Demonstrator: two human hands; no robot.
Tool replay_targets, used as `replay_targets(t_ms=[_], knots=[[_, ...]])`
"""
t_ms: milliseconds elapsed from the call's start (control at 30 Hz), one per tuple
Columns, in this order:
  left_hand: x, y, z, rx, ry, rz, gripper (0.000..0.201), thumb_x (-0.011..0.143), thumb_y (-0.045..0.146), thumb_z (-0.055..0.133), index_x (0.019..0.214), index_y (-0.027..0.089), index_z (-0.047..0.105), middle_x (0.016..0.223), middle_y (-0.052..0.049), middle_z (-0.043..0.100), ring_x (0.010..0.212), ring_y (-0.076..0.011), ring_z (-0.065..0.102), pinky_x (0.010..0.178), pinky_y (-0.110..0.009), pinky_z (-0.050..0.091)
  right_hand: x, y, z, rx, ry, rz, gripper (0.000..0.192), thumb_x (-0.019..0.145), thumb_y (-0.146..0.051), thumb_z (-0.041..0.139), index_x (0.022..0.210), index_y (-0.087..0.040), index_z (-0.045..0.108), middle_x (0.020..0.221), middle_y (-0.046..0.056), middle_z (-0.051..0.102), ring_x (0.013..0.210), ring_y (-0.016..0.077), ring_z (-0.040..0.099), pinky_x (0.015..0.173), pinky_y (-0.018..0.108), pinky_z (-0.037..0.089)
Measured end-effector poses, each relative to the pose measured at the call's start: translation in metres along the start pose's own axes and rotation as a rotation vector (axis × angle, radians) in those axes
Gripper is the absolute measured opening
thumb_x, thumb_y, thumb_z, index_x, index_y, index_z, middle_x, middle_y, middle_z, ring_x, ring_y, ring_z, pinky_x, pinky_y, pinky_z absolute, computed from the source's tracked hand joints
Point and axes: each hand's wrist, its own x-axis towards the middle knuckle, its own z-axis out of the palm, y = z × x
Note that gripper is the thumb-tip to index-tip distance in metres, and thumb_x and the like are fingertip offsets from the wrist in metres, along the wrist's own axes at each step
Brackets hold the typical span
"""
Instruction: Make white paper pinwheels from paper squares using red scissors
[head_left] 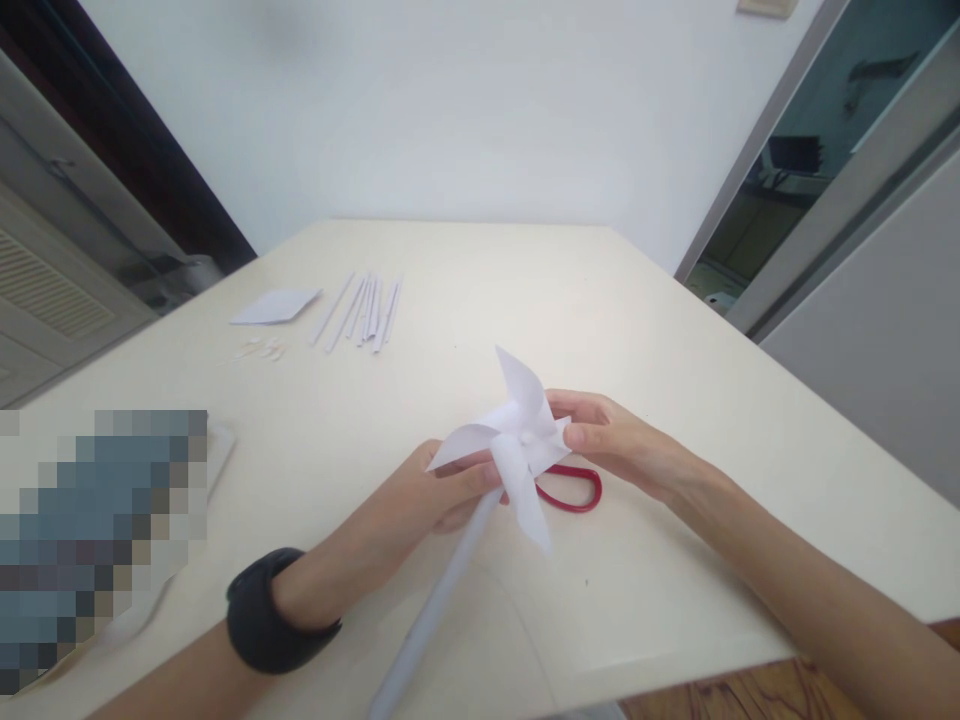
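Table [675,330]: cream top, fills most of the view; carries all items listed.

Pinwheel [517,440]: white paper, four folded vanes around a small hub, held just above the table a little below centre of the view. Its stick [442,600], a pale rolled tube, runs from the hub toward 7 o'clock and out of the bottom edge.

Left hand [435,495]: at 8 o'clock of the hub, black band [266,610] on the wrist. Fingers curl closed around the top of the stick, just under the vanes; thumb touches the left vane.

Right hand [607,440]: at 3 o'clock of the hub. Thumb and fingers are narrowed to a pinch on the right-hand vane tip, close to the hub.

Handling note: the step appears to be fixing or adjusting the vanes at the hub. Judged best done with the stick kept steady in the left hand, and the right hand pressing lightly so the paper does not crease.

Scissors [574,490]: red handle loop only, flat on the table behind the pinwheel.

Paper sticks [364,310]: a loose row of white tubes at 11 o'clock, well apart.

Paper sheet [274,306]: white square, just left of the sticks.
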Motion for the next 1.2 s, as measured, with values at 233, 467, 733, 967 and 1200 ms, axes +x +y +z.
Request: replay_targets(t_ms=[233, 467, 733, 967, 1200], knots=[[0.002, 0.0, 0.004, 0.033, -0.073, 0.014, 0.025, 0.084, 0.039, 0.053, 0.071, 0.017, 0.057, 0.06, 0.005, 0.028, 0.053, -0.0094, 0.019, 0.047, -0.024, 0.013, -0.001, 0.0, 0.005, -0.002, -0.036, 0.059, 0.026, 0.082, -0.022, 0.061, 0.108, -0.018, 0.065, 0.095, 0.004, 0.067, 0.082, 0.0137, 0.062, 0.08, 0.027, 0.046], [0.003, 0.001, 0.002, 0.056, -0.11, 0.013, 0.024, 0.086, 0.037, 0.051, 0.073, 0.018, 0.056, 0.059, 0.005, 0.028, 0.053, -0.0097, 0.02, 0.047, -0.024, 0.015, 0.0, 0.0, 0.004, -0.022, 0.006, 0.096, 0.027, 0.083, -0.022, 0.061, 0.11, -0.019, 0.065, 0.098, 0.005, 0.069, 0.086, 0.0144, 0.064, 0.081, 0.027, 0.047], [0.003, 0.004, 0.003, 0.075, -0.083, -0.017, 0.028, 0.084, 0.04, 0.053, 0.069, 0.016, 0.056, 0.056, 0.006, 0.028, 0.052, -0.0098, 0.021, 0.048, -0.025, 0.015, 0.001, 0.003, 0.005, -0.029, 0.033, 0.087, 0.029, 0.079, -0.024, 0.065, 0.107, -0.017, 0.066, 0.093, 0.006, 0.069, 0.083, 0.0154, 0.064, 0.081, 0.03, 0.046], [0.0, 0.013, 0.003, 0.173, -0.023, -0.042, 0.034, 0.082, 0.047, 0.051, 0.074, 0.018, 0.065, 0.061, 0.002, 0.044, 0.054, -0.0112, 0.031, 0.048, -0.023, 0.02, 0.001, -0.001, -0.006, -0.116, 0.173, 0.037, 0.029, 0.079, -0.031, 0.063, 0.105, -0.018, 0.067, 0.092, 0.005, 0.07, 0.086, 0.0181, 0.062, 0.08, 0.031, 0.045], [0.0, 0.017, -0.003, 0.241, -0.005, -0.054, 0.022, 0.076, 0.042, 0.06, 0.074, 0.021, 0.069, 0.077, -0.001, 0.063, 0.061, -0.0144, 0.043, 0.05, -0.023, 0.024, 0.0, -0.007, -0.025, -0.199, 0.299, -0.003, 0.029, 0.077, -0.03, 0.065, 0.103, -0.016, 0.068, 0.087, 0.005, 0.068, 0.079, 0.0164, 0.06, 0.077, 0.03, 0.043]])
